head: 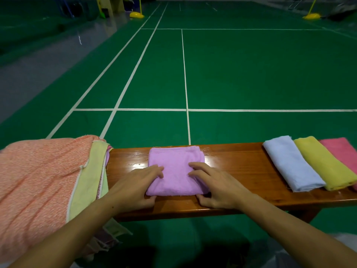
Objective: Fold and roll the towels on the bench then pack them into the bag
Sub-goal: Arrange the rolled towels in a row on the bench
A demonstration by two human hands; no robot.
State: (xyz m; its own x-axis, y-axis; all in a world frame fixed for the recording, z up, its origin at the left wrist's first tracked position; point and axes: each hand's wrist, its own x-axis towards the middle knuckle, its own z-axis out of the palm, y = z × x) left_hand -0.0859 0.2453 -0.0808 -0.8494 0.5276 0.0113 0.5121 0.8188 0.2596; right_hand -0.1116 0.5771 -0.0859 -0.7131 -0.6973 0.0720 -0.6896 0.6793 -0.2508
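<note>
Two bare forearms, no sleeves visible; hands point(139, 182) ungloved, ringless

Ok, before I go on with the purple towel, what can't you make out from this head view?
- The bag: not in view anywhere.
- Towel pile: cut off by the left edge; the orange towel covers the ones beneath, so no count.
- Pink towel: cut off by the right edge.
- Purple towel: its near corners lie under the left hand and right hand.
- Bench: both ends hidden.
</note>
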